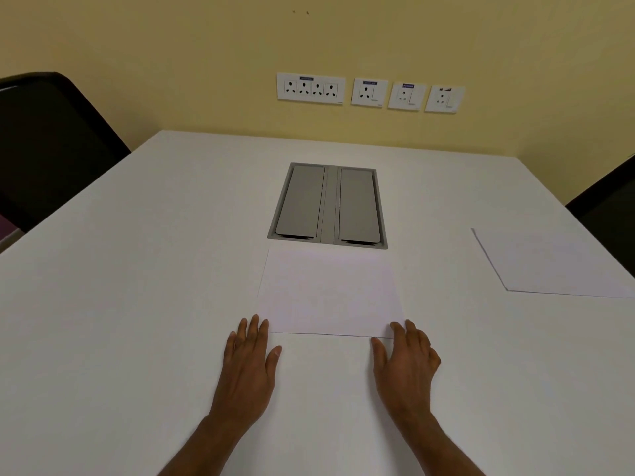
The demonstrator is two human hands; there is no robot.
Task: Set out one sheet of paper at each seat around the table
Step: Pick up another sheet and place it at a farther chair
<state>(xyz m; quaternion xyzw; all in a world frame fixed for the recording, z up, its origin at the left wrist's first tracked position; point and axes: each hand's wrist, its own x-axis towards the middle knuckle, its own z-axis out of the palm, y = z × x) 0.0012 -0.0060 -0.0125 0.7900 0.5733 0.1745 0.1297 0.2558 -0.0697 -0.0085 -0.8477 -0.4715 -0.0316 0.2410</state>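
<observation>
- White table (pixel 137 304) lies under both hands, and on it a sheet (pixel 330 293) of white paper lies flat, just beyond the fingertips and centred between them.
- The left hand (pixel 247 365) rests palm down with its fingers straight and a little spread, holding nothing; its tips reach the sheet's near-left corner.
- The right hand (pixel 407 364) lies the same way, flat and loose with nothing in it, its tips at the near-right corner. White on white, it is hard to tell whether either hand's fingers press on the paper or only on the table beside it.
- The sheet's near edge runs straight across from one hand to the other, so I judge its long axis to lie crosswise to the arms, with neither hand the nearer.
- A second sheet (pixel 549 266) lies well off to the right of the right hand and further out, turned at an angle, near a dark chair (pixel 611 207).
- Beyond the first sheet, further from the hands, sits a grey cable box (pixel 326 206) set into the tabletop.
- Far to the left of the left hand stands another black chair (pixel 51 149) with no paper before it; that seat looks likely to come next.
</observation>
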